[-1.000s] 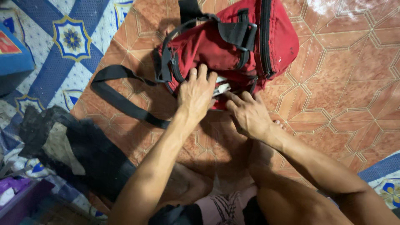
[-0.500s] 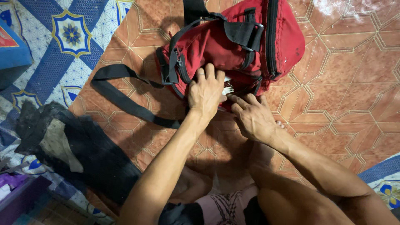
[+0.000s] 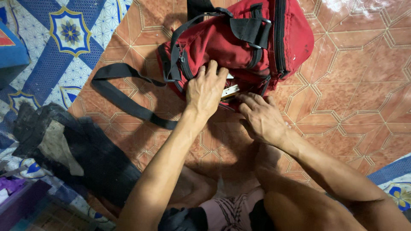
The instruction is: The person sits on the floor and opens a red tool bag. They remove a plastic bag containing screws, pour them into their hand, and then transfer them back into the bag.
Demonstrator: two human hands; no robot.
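A red bag (image 3: 222, 42) with black straps and zips lies on the orange tiled floor in front of me. My left hand (image 3: 205, 92) presses flat on the bag's near edge, fingers spread over the fabric. My right hand (image 3: 261, 117) rests just to the right, its fingertips at the bag's opening. Between the two hands a small pale flat object (image 3: 230, 90) pokes out of the bag; I cannot tell what it is. The bag's long black shoulder strap (image 3: 124, 100) trails across the tiles to the left.
A blue patterned mat (image 3: 55, 47) covers the floor at left. A crumpled dark garment (image 3: 72, 149) lies at lower left beside purple items (image 3: 17, 196). A blue box corner (image 3: 10, 55) shows at far left. My bent knees fill the bottom of the view.
Both hands have stayed at the bag's near edge. The view has shifted slightly, and the pale object between the hands shows a little more.
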